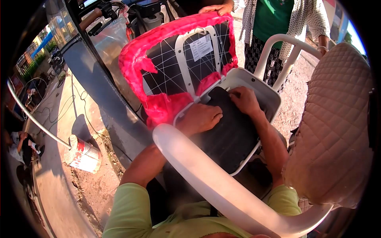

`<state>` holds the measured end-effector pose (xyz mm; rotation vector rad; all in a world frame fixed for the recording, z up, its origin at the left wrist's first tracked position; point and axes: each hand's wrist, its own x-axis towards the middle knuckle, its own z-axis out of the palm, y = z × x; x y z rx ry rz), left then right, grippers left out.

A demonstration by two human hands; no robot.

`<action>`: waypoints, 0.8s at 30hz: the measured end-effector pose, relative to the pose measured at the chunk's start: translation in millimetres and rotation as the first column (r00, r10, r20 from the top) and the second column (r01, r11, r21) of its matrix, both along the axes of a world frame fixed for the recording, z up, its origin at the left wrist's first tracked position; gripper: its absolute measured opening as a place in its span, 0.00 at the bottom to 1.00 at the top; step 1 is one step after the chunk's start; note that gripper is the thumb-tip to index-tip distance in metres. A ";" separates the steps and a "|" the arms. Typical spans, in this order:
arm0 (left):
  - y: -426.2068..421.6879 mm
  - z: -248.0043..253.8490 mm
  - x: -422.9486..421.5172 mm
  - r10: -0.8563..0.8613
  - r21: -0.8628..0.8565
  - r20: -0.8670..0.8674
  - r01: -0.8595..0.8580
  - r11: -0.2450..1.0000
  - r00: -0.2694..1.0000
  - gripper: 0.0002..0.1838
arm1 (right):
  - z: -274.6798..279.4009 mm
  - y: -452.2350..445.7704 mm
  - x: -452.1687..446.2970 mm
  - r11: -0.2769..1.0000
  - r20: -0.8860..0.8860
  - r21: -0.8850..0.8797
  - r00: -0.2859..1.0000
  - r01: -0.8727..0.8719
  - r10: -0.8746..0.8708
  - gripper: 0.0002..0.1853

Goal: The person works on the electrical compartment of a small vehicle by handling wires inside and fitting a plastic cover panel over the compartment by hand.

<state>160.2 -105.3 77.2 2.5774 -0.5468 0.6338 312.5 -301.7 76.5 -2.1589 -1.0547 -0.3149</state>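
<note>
A seat base with a bright pink furry cover (133,65) is tilted up, its dark underside, crossed strings and a white label (201,48) showing. Below it lies an open pale compartment (274,95) with a black panel (226,127) inside. My left hand (201,118) rests at the panel's left side, fingers curled; whatever they may hold is hidden. At the panel's upper right edge, my right hand (244,100) has its fingers bent together against the edge. What is between those fingertips cannot be made out.
A pale curved bar (214,182) crosses in front of my arms. On the right are a quilted backrest (337,123) and white rail (278,37). Another person's hand (218,8) touches the raised seat. A bucket (84,154) stands at left beside a grey panel.
</note>
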 end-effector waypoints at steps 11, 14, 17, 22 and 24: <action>-0.7 1.6 -0.2 -0.001 -0.008 0.000 0.001 1.000 1.000 0.09 | -1.0 1.0 0.4 1.000 0.009 -0.004 1.000 0.015 -0.015 0.06; -0.8 2.4 -0.6 0.002 -0.011 -0.003 -0.002 1.000 1.000 0.10 | -0.9 2.0 -0.4 0.999 -0.008 0.003 0.999 0.035 -0.035 0.07; -1.1 2.7 -0.6 0.003 -0.020 -0.006 -0.003 1.000 1.000 0.10 | 0.5 2.4 -2.3 0.997 -0.042 0.003 0.997 0.071 -0.071 0.08; -1.4 3.6 -0.9 0.002 -0.030 -0.006 -0.002 1.000 1.000 0.10 | 0.4 2.1 -4.0 0.996 -0.048 0.023 0.995 0.084 -0.083 0.08; -1.0 1.6 -0.3 0.008 -0.025 -0.006 -0.008 1.000 1.000 0.09 | 0.1 2.1 -4.2 0.996 -0.041 0.020 0.995 0.087 -0.086 0.08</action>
